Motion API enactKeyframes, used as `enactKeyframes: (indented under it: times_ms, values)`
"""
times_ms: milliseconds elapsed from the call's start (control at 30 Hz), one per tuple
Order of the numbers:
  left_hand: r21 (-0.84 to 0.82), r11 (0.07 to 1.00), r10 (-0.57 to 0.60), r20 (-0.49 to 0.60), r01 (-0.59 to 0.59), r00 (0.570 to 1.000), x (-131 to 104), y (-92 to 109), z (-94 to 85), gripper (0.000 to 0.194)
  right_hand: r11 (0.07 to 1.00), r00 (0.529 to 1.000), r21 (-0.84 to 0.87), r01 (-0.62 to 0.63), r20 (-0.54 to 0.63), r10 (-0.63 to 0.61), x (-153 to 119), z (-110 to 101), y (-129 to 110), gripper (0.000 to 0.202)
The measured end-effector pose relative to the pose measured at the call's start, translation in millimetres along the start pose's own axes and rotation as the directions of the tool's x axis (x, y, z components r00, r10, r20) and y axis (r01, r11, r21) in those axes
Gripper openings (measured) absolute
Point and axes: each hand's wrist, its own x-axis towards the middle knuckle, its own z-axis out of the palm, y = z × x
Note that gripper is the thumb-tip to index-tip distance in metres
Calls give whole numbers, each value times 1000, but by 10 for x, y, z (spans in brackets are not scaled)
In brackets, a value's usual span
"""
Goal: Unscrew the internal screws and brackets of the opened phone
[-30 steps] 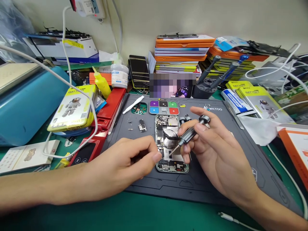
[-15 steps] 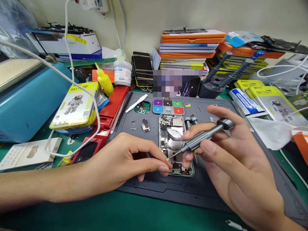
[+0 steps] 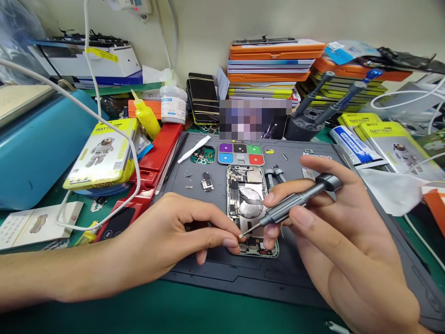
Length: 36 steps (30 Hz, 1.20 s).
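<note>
In my right hand [image 3: 347, 241] is a grey precision screwdriver [image 3: 290, 206], gripped between thumb and fingers, its thin shaft slanting down to the left. My left hand [image 3: 194, 232] has thumb and index finger pinched together right at the screwdriver's tip. Whatever they hold is too small to make out. Under both hands lies an opened phone [image 3: 252, 190] with its inner boards and a round silvery patch showing. My fingers cover part of its lower half.
The phone rests on a grey work mat [image 3: 215, 273]. Around it are a small metal phone part [image 3: 207, 182], a white pry tool [image 3: 194, 149] and a coloured screw tray [image 3: 240, 154]. A screwdriver stand [image 3: 306, 125], battery boxes [image 3: 104, 153] and a white cable [image 3: 135, 153] surround the mat.
The view has shifted slightly. Both hands keep nearly the same pose, with the screwdriver tip still at the left fingertips.
</note>
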Motion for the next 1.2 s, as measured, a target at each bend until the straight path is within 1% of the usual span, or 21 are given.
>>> enactKeyframes:
  times_ms: [200,400,633,833,1033,1200]
  values:
    - [29,1000,-7,0,7,1000,-19,-12,-13,13,1000,1000,-22,21,12,-21,-15,-21,-1,38]
    - [-16,1000,-16,-3,16,1000,-16,-24,-11,15,999,999,-39,32,-4,-32,-14,2,20,35]
    - [-18,999,-26,-4,26,1000,3,-22,-26,12,1000,1000,-29,-5,20,6,-16,7,30,33]
    - [-76,997,-25,6,25,1000,-9,-14,-30,12,999,998,-3,-34,53,34,-22,-21,23,33]
    - [-160,987,-17,9,18,1000,-5,20,-4,11,993,991,48,-111,82,107,24,-31,21,35]
    - [-158,987,-15,26,19,1000,4,35,-10,9,989,987,59,-136,92,130,62,-21,11,38]
